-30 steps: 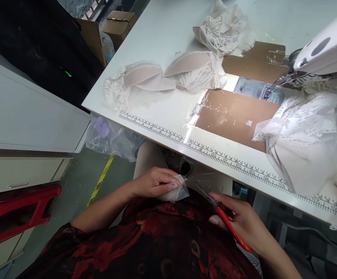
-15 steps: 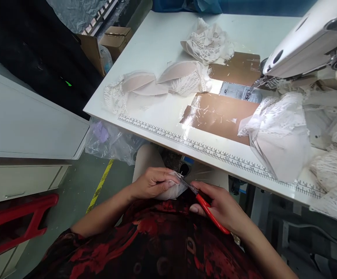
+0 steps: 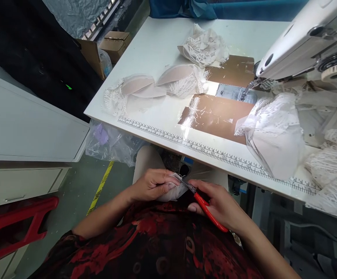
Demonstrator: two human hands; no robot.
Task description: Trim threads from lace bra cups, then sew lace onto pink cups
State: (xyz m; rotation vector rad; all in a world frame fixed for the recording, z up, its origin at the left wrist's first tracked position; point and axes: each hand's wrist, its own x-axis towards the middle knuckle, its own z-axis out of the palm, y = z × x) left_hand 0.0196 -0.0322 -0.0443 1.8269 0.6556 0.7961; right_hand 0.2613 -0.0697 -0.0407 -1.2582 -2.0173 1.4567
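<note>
My left hand (image 3: 154,184) pinches a small piece of white fabric (image 3: 171,195) above my lap, just in front of the table edge. My right hand (image 3: 216,203) is wrapped round red-handled scissors (image 3: 205,209), their metal blades pointing up and left. The blade tips touch or lie right beside the fabric at my left fingertips; whether they are cutting I cannot tell. Part of the fabric is hidden under my left fingers.
A white sewing machine (image 3: 299,42) stands over the table (image 3: 151,42). Lace and padded bra cups (image 3: 183,79) lie on top, and more lace pieces (image 3: 275,135) lie at the right. A ruler strip (image 3: 203,149) runs along the front edge. A red stool (image 3: 26,221) stands lower left.
The view has shifted slightly. Both hands stay at nearly the same place, with the scissors still at the fabric and moved a little to the left.
</note>
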